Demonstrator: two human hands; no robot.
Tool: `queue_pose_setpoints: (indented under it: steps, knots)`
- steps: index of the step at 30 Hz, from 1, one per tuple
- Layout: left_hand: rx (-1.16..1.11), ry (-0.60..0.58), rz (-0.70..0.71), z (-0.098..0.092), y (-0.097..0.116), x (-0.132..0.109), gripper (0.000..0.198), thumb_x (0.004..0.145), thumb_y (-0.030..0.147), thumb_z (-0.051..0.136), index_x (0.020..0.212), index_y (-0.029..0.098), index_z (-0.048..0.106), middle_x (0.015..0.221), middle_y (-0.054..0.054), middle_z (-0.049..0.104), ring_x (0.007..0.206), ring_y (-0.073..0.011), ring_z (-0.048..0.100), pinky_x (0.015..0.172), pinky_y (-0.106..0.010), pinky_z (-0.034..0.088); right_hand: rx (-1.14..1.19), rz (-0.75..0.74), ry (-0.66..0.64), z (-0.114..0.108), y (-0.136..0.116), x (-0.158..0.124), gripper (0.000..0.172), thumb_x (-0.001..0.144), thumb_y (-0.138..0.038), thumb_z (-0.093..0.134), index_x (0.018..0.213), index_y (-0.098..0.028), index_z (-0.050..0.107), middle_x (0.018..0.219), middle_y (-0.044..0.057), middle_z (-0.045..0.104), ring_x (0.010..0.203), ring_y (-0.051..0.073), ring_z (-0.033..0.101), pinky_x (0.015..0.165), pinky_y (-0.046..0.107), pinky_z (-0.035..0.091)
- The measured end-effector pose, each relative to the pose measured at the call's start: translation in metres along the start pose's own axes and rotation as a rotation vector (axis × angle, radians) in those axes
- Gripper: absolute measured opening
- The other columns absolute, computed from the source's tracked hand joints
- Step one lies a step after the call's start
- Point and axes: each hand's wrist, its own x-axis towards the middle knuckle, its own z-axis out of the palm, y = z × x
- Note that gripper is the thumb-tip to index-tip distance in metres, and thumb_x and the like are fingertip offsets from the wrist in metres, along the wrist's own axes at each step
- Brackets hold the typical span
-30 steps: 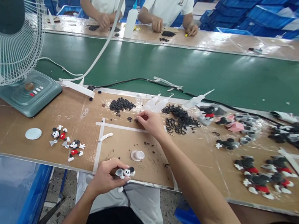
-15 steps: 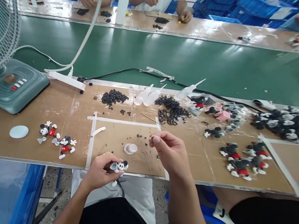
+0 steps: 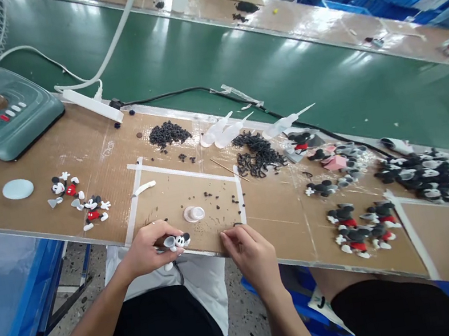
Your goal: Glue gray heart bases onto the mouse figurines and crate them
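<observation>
My left hand (image 3: 149, 252) is closed around a small Mickey Mouse figure (image 3: 180, 240), whose white face and black ear point right; a grey cone-like part sits beside its head. Fingertips pinched, my right hand (image 3: 252, 256) is low over the front of the taped work area; whatever is between the fingers is too small to make out. Between and beyond the hands stands a small clear cup (image 3: 194, 214), with tiny black bits (image 3: 211, 194) scattered around it. Two Mickey figures (image 3: 91, 209) lie to the left, near a pale oval disc (image 3: 18, 189).
Behind the work area are a heap of small black parts (image 3: 168, 134), curved black pieces (image 3: 257, 153) and several dropper bottles (image 3: 286, 122). More figures (image 3: 356, 237) lie right. A fan (image 3: 2, 114) stands at the left; a green conveyor belt (image 3: 169, 50) runs behind.
My right hand has come down and toward me, closer to the left hand. The left hand keeps holding the figure. The view has shifted slightly; a co-worker's hands across the belt have come together.
</observation>
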Motion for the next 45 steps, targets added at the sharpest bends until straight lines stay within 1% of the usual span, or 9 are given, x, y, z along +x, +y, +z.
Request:
queue_pose_setpoints:
  steps: [9,17,22,32,37,39,41,43,45]
  knots:
    - [0.011,0.003,0.0,0.0,0.0,0.0,0.024,0.083,0.028,0.071,0.103,0.016,0.066,0.09,-0.004,0.065,0.075,-0.0124,0.06,0.063,-0.02,0.047,-0.107,-0.142,-0.037,-0.004,0.003,0.005,0.023,0.099,-0.025,0.052,0.077,-0.021,0.054,0.075,0.002,0.058,0.067,0.016,0.058,0.064,0.026,0.046]
    - [0.008,-0.005,0.001,0.0,-0.001,0.0,0.024,0.083,0.029,0.071,0.103,0.016,0.066,0.09,-0.005,0.064,0.075,-0.0128,0.06,0.064,-0.021,0.047,-0.083,-0.161,0.064,0.001,0.007,-0.002,0.009,0.097,-0.022,0.055,0.092,-0.02,0.063,0.089,0.006,0.068,0.08,0.018,0.067,0.074,0.028,0.054]
    - [0.008,-0.003,-0.003,0.0,0.0,0.0,0.025,0.083,0.03,0.071,0.103,0.016,0.066,0.09,-0.004,0.064,0.075,-0.0125,0.06,0.063,-0.02,0.047,-0.094,-0.185,0.088,0.002,0.009,-0.004,0.009,0.096,-0.02,0.057,0.098,-0.02,0.065,0.093,0.007,0.07,0.085,0.02,0.069,0.078,0.032,0.056]
    - [0.011,-0.002,0.002,0.001,0.0,0.001,0.024,0.083,0.029,0.071,0.103,0.016,0.066,0.09,-0.005,0.065,0.077,-0.0133,0.061,0.064,-0.021,0.048,-0.075,-0.153,0.051,0.001,0.007,-0.002,0.007,0.096,-0.023,0.056,0.092,-0.02,0.062,0.087,0.006,0.066,0.078,0.018,0.066,0.072,0.029,0.054]
    - [0.007,0.003,0.014,0.0,-0.001,0.0,0.024,0.083,0.03,0.071,0.103,0.016,0.066,0.092,-0.005,0.065,0.076,-0.013,0.061,0.065,-0.021,0.049,0.107,-0.047,-0.039,-0.01,0.008,0.004,0.011,0.096,-0.026,0.057,0.087,-0.02,0.062,0.081,0.003,0.066,0.068,0.015,0.064,0.064,0.026,0.052]
    - [0.01,0.009,0.023,0.0,-0.002,-0.001,0.025,0.083,0.03,0.071,0.102,0.016,0.066,0.092,-0.006,0.066,0.075,-0.0128,0.06,0.064,-0.021,0.048,0.192,0.013,-0.024,-0.016,0.006,0.008,0.011,0.094,-0.027,0.059,0.086,-0.021,0.063,0.079,0.002,0.066,0.066,0.015,0.063,0.062,0.026,0.051]
    - [0.016,0.009,0.03,0.0,-0.002,-0.001,0.025,0.083,0.031,0.071,0.103,0.016,0.066,0.092,-0.006,0.067,0.074,-0.0127,0.06,0.063,-0.021,0.047,0.246,0.045,0.032,-0.021,0.0,0.015,0.01,0.093,-0.028,0.061,0.086,-0.022,0.064,0.078,0.002,0.067,0.067,0.016,0.064,0.063,0.027,0.052]
    - [0.018,0.01,0.038,0.001,-0.002,-0.001,0.025,0.084,0.031,0.07,0.103,0.016,0.066,0.093,-0.007,0.068,0.074,-0.0131,0.061,0.062,-0.021,0.047,0.273,0.033,0.07,-0.025,-0.009,0.023,0.007,0.092,-0.027,0.062,0.087,-0.022,0.064,0.08,0.003,0.068,0.07,0.017,0.065,0.065,0.028,0.052]
    - [0.023,0.014,0.04,0.001,-0.002,-0.001,0.024,0.085,0.031,0.069,0.104,0.016,0.067,0.092,-0.007,0.069,0.076,-0.0137,0.061,0.063,-0.022,0.047,0.282,-0.009,0.072,-0.026,-0.018,0.033,0.006,0.092,-0.025,0.062,0.087,-0.023,0.064,0.083,0.003,0.068,0.073,0.017,0.066,0.068,0.029,0.052]
